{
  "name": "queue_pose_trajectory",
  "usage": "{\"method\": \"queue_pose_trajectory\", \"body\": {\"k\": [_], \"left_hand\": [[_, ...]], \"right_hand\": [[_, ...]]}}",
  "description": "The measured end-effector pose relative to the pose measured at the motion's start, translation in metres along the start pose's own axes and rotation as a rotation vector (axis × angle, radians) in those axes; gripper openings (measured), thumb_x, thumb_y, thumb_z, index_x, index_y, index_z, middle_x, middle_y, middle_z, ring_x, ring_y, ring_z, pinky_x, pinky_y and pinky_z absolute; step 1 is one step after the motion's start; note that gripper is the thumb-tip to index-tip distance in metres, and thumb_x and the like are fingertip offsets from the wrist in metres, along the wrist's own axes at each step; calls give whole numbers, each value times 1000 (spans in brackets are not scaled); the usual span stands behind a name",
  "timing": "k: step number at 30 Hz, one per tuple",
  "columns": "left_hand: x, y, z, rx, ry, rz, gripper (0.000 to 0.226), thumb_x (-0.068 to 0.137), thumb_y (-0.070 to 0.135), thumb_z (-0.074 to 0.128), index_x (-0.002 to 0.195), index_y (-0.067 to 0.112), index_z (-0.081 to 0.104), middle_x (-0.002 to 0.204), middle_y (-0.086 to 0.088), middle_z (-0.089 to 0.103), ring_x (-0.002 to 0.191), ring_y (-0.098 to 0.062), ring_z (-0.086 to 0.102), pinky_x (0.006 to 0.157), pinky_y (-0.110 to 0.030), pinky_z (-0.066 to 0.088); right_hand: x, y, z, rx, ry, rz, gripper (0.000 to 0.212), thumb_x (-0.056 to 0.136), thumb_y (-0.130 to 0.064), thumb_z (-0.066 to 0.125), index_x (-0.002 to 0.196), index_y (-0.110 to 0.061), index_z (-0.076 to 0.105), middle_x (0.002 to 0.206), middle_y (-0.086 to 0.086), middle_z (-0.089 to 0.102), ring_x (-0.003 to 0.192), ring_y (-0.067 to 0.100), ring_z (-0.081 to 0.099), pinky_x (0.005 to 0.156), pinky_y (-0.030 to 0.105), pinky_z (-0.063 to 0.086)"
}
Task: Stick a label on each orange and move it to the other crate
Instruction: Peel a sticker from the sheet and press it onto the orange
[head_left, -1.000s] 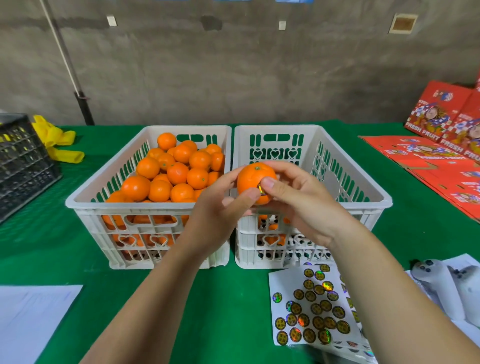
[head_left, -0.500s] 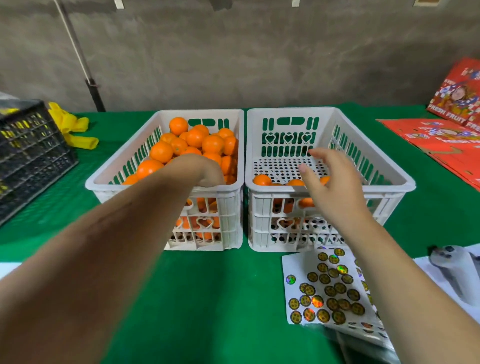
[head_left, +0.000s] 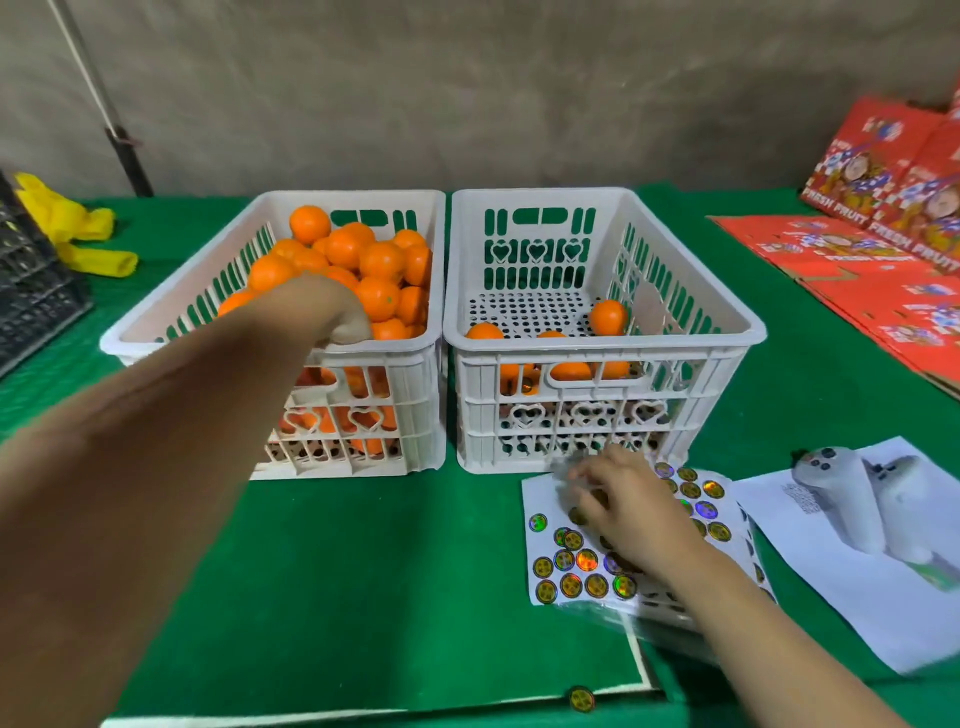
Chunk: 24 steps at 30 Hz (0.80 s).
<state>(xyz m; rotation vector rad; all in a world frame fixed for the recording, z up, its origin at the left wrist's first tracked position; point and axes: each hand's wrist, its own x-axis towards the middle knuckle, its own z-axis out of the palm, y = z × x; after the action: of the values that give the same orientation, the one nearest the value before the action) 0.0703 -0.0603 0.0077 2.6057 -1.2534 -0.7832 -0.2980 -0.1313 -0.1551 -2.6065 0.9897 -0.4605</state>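
Black crate (head_left: 31, 291) edges into view at the far left of the green bench (head_left: 363, 582), with yellow gloves (head_left: 78, 234) lying just beside it. Next comes the left white crate (head_left: 171, 317), heaped with oranges (head_left: 379, 260) up to its rim. The left hand (head_left: 317, 312) reaches over that crate's near wall, fingers curled down among the fruit; whether they already grip an orange cannot be told, since the back of the hand hides what is under them. Touching this crate on its right stands the second white crate (head_left: 717, 322), which holds only a few labelled oranges (head_left: 608, 317) on its perforated floor, most of them against the near wall. In front of this crate a white sticker sheet (head_left: 540, 545) lies flat on the bench, covered with round shiny labels (head_left: 587, 561). The right hand (head_left: 628, 509) rests on the sheet, fingers (head_left: 582, 473) bent onto the labels at its upper part; they are blurred, so a pinch on a label cannot be made out. One loose label (head_left: 582, 699) sits near the bench's front edge. Right of the sheet, a white handheld controller (head_left: 841, 499) lies on a paper (head_left: 857, 587). Red fruit cartons (head_left: 883, 249) lie flat and lean against the wall at the far right.
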Motion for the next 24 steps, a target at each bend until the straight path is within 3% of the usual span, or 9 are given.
{"method": "queue_pose_trajectory", "body": {"k": [2,4,6,8,11,15,17,20,24], "left_hand": [[-3,-8,2,-55,27,2,68,89,62,71,147,28,56,143,-1,60,131,-29,55,118,-51,40],[-7,-19,8,-133,260,94,70,79,63,74,137,30,54,126,0,64,103,-25,66,89,-46,58],[-22,-20,17,-458,533,246,61,85,47,81,133,36,45,127,2,58,93,-20,69,67,-31,59],[-42,-14,28,-757,769,406,61,90,37,82,138,33,45,139,1,55,114,-14,67,77,-16,58],[-73,0,55,-848,935,493,67,91,46,77,148,22,50,139,-3,52,116,-5,63,86,-13,57],[-103,10,141,-1015,686,561,73,81,60,76,137,16,59,129,-19,59,106,-20,68,85,-29,61],[-110,17,188,-1102,544,500,65,74,55,79,133,34,60,131,-9,59,108,-12,68,86,-24,59],[-107,24,241,-1122,315,406,66,73,46,85,134,39,60,136,-5,61,115,-16,68,97,-34,58],[-98,26,270,-1018,159,316,67,71,64,80,132,54,56,137,11,55,117,-8,65,102,-32,55]], "right_hand": [[4,-12,9,-45,-97,-67,33,96,-44,66,120,-23,70,111,-4,57,110,21,52,89,36,47],[10,-22,17,-143,-186,-85,39,95,-52,64,124,-26,68,119,-1,56,114,24,50,93,37,47],[15,-29,21,-237,-250,-88,38,92,-53,65,119,-27,69,118,0,54,115,26,48,93,38,45],[16,-32,25,-300,-285,-108,34,92,-51,65,116,-28,71,115,0,55,113,27,49,92,39,45],[14,-29,30,-318,-296,-118,34,94,-49,63,122,-31,70,114,0,58,113,27,51,91,38,43],[13,-26,33,-283,-289,-114,32,94,-49,64,121,-32,68,115,-3,59,116,24,51,93,34,41],[14,-27,34,-285,-300,-118,30,95,-47,63,120,-31,67,119,-3,60,119,23,49,96,34,41],[16,-28,35,-270,-323,-94,28,96,-45,63,117,-26,64,123,-2,60,120,24,49,96,37,41],[14,-27,36,-264,-318,-64,27,98,-39,60,116,-20,59,120,4,58,117,27,49,91,39,38]]}}
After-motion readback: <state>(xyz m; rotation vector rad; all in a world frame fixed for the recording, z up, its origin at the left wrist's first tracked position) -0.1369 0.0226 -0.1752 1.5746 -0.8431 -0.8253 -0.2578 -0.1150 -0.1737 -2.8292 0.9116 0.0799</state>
